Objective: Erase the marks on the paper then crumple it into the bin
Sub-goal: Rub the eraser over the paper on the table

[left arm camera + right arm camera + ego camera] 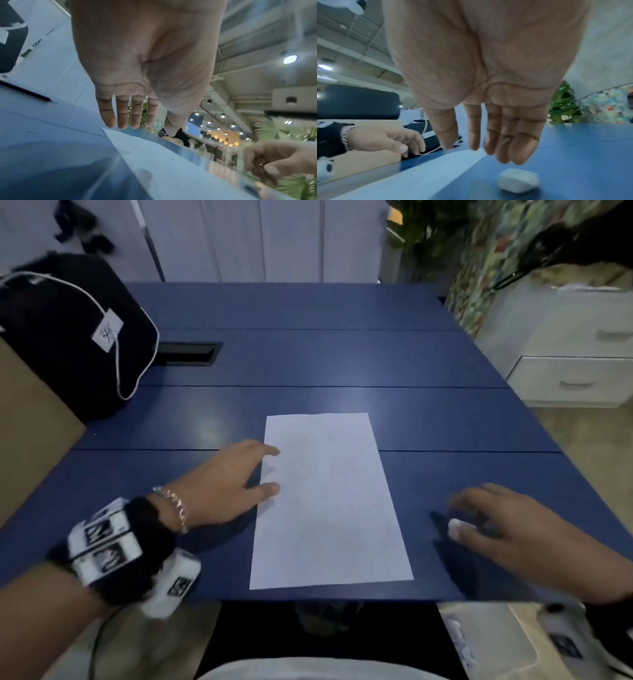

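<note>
We see a matt white paper [329, 501] sheet on a smooth blue table [308, 354] with a faint sheen. At two o'clock lies a matt white eraser [518, 180]; at ten, a black cloth bag [68, 337].

Blue table [308, 357] with a black recessed cable slot [188, 353], black bag [65, 333] with white cord and tag at its far left, white drawer unit [575, 361] to the right, green plant [424, 231] and patterned fabric [486, 258] behind.

Dim, motion-blurred, ceiling-lit, edge-warped frames
</note>
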A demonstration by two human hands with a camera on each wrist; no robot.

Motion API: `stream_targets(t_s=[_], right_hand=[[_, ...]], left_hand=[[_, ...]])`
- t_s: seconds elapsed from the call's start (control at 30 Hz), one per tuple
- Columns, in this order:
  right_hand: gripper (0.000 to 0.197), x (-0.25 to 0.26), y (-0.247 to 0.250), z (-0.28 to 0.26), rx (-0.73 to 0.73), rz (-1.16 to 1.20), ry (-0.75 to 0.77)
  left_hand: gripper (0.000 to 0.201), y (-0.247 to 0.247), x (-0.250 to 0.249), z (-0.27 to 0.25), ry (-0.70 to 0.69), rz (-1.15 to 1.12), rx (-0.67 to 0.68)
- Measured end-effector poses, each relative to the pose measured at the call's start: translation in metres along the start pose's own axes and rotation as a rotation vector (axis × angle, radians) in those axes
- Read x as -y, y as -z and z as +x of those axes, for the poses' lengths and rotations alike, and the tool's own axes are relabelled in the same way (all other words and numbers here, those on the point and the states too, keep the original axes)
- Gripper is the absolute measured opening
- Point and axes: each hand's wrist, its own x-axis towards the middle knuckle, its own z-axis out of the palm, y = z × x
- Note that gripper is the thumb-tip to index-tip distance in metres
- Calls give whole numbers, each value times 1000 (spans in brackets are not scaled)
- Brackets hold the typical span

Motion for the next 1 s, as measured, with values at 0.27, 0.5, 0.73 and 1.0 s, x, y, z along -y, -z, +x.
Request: stream_targets(t_s=[0.27,0.5,0.73,1.0], right_hand=[[20,-7,-8,12,5,-100,-87],[9,41,5,36,-33,41,51],[19,98,-16,96,79,-2,264],[28,100,-9,111,211,-64,224]], left_hand=[[84,-1,21,63,153,-20,58],[119,-5,33,76,189,146,209],[114,-20,9,49,10,265,230],[115,-8,39,53,125,241,301]])
